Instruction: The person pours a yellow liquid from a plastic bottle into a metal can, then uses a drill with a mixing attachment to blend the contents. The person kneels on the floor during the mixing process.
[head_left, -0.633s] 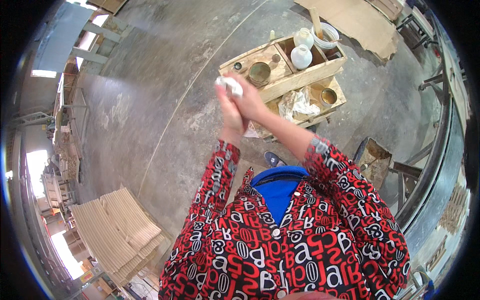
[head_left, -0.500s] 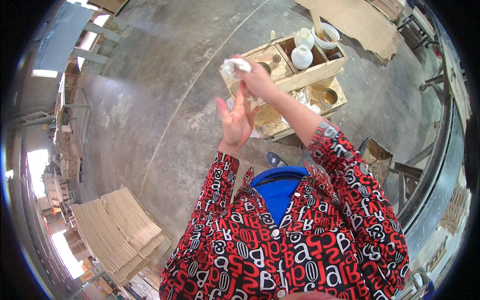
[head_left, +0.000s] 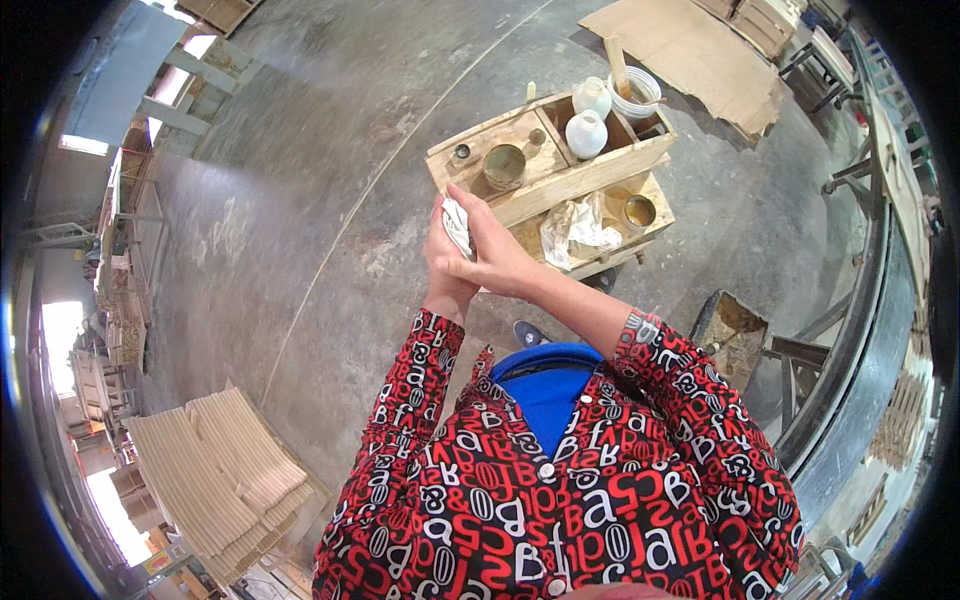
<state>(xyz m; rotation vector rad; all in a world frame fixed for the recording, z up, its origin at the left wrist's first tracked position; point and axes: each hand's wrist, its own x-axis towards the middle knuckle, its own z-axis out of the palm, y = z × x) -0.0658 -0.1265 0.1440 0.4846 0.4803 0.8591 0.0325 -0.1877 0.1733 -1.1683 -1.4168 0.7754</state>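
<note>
A crumpled white cloth [head_left: 456, 226] sits between my hands, in front of the wooden caddy. My right hand [head_left: 497, 243] is closed over it from the right, its thumb side pressed on the left hand. My left hand [head_left: 445, 262] cups the cloth from the other side, and its fingers are partly covered. Just beyond the fingertips, the caddy's upper tray [head_left: 545, 197] bears an open tin [head_left: 504, 165] and a small dark-topped jar [head_left: 461, 153]. Two pale bottles, one of them a white bottle [head_left: 586, 134], stand in its divided compartment.
A white bucket [head_left: 634, 92] with a wooden stick is at the caddy's far end. The lower shelf holds white rags [head_left: 578, 232] and a tin of amber liquid [head_left: 639, 210]. Flat cardboard [head_left: 690, 60] lies beyond; stacked corrugated sheets [head_left: 215, 470] are at lower left, a metal rail [head_left: 850, 370] at right.
My right hand has come down with the cloth from the left hand's fingertips onto its palm side. The hands are now pressed together, and the tin behind them shows fully.
</note>
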